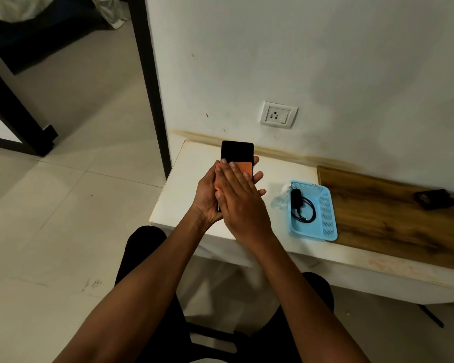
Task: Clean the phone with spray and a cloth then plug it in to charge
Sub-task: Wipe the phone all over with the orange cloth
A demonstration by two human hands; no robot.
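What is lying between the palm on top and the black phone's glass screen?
An orange cloth lies between the right hand and the black phone; the flat fingers press it on the screen. The left hand grips the phone from beneath.

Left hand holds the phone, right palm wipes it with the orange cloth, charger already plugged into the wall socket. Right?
Not quite. The head view shows the charger with its cable lying in the blue basket, and the wall socket has nothing in it. The rest holds: left hand holds the phone, right hand presses the orange cloth flat on it.
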